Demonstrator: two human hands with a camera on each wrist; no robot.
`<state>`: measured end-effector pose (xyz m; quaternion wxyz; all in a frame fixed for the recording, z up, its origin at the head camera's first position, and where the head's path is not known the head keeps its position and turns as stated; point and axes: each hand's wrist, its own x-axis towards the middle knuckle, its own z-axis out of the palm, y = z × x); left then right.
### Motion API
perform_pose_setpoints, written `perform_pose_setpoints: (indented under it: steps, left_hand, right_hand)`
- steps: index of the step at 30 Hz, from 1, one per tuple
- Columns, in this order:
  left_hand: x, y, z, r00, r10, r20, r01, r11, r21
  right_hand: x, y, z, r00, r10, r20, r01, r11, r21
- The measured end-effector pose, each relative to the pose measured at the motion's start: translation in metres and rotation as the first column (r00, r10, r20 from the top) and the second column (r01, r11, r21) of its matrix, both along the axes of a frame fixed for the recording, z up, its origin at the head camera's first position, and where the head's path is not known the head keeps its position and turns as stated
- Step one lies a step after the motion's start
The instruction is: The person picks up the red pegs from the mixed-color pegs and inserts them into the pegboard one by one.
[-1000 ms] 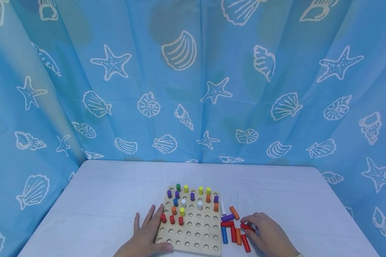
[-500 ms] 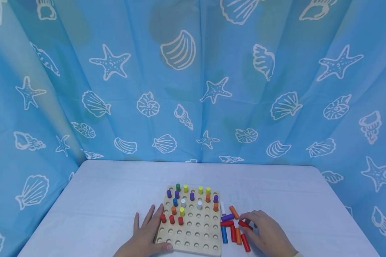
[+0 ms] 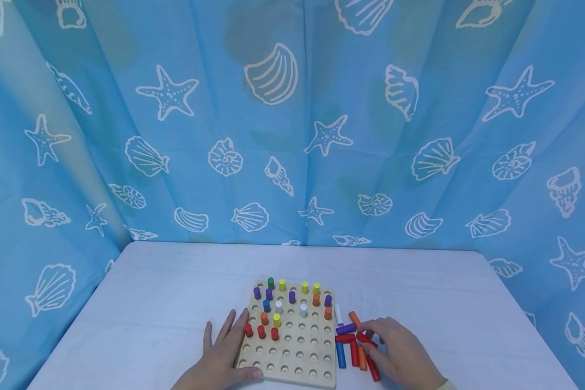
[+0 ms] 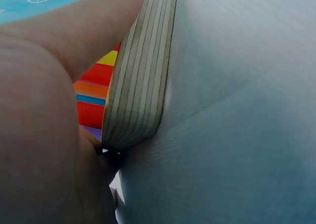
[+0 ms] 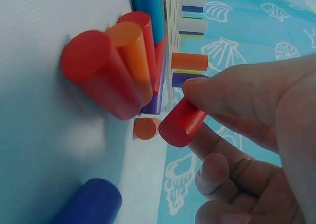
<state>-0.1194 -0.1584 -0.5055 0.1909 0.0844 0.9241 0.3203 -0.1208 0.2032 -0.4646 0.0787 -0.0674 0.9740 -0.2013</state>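
Observation:
A square wooden pegboard (image 3: 299,355) lies on the table, coloured pegs standing in its upper rows and three red pegs (image 3: 261,332) further down at the left. My left hand (image 3: 219,352) rests at its near left corner, fingers spread along the left side and thumb at the front edge. The left wrist view shows the board's layered edge (image 4: 140,70) against that hand. Right of the board, my right hand (image 3: 397,346) pinches a red peg (image 5: 182,122) between thumb and fingers, close over the loose pegs. That peg is tilted, its far end covered by the thumb.
Loose pegs lie along the board's right side, among them a blue peg (image 3: 340,356), a purple peg (image 3: 346,329), a white peg (image 3: 338,315) and an orange peg (image 3: 362,358). A dark blue peg (image 5: 94,204) lies on the white-covered table (image 3: 185,287). A blue shell-patterned curtain (image 3: 292,124) surrounds the table.
My right hand has shifted a little left toward the board, carrying the red peg over the loose ones. My left hand stays at the board's corner.

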Motion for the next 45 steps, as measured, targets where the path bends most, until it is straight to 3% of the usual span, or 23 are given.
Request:
perform_pose_setpoints:
  steps: [28,32,38,45]
  left_hand:
    - [0.001,0.000,0.002,1.000,0.000,0.005,0.000,1.000,0.022]
    - [0.001,0.000,0.003,1.000,0.004,0.004,-0.005,1.000,0.015]
    - [0.001,0.000,0.004,1.000,0.008,0.006,-0.008,1.000,0.016]
    - [0.000,0.000,0.002,1.000,0.002,0.006,-0.002,1.000,0.008]
  right_hand:
    - [0.001,-0.020,0.005,0.997,0.030,-0.070,-0.032,0.999,-0.029]
    - [0.002,-0.023,0.004,0.998,0.031,-0.051,-0.033,0.998,-0.051]
    - [0.003,-0.029,0.003,0.996,0.072,-0.049,-0.075,0.995,-0.071]
    - [0.003,-0.031,0.001,0.985,0.132,-0.111,-0.142,0.986,-0.089]
